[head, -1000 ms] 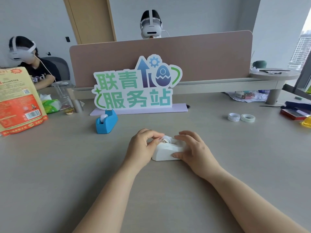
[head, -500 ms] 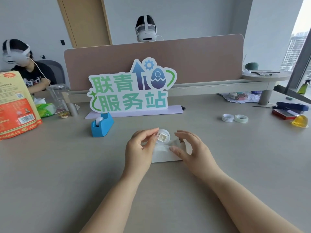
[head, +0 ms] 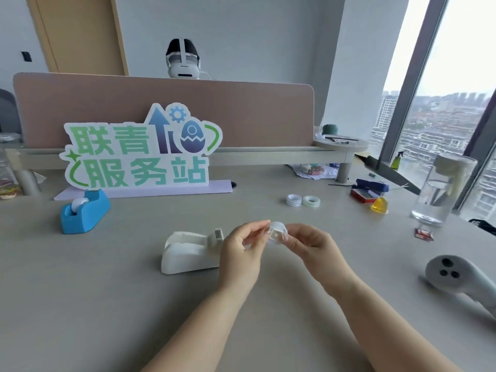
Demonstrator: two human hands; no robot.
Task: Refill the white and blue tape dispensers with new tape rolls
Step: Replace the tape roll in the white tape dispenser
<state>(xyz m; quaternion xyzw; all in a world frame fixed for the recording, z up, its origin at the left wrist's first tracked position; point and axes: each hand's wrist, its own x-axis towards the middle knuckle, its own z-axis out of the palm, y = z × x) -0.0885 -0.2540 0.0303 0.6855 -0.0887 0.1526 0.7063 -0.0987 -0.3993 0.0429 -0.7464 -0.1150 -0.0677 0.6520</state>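
Observation:
The white tape dispenser [head: 188,252] lies on the grey desk [head: 107,304], its cradle open at the top. Just right of it, above the desk, my left hand [head: 243,251] and my right hand [head: 311,245] pinch a small clear spool [head: 276,232] between their fingertips, one on each side. The blue tape dispenser [head: 84,210] stands at the far left with a white roll core in it. Two new tape rolls [head: 302,200] lie side by side on the desk beyond my hands.
A green-lettered sign [head: 139,154] stands before a pink divider [head: 241,116]. To the right are a clear glass [head: 440,194], a yellow jelly cup [head: 379,205], a blue stapler [head: 370,187], a small red packet [head: 423,234] and a white controller [head: 456,277]. A person in a headset [head: 183,60] sits behind the divider.
My left hand lifted the clear spool out of the white dispenser and carried it right. My right hand let go of the dispenser and took the spool's other side. The view swung right.

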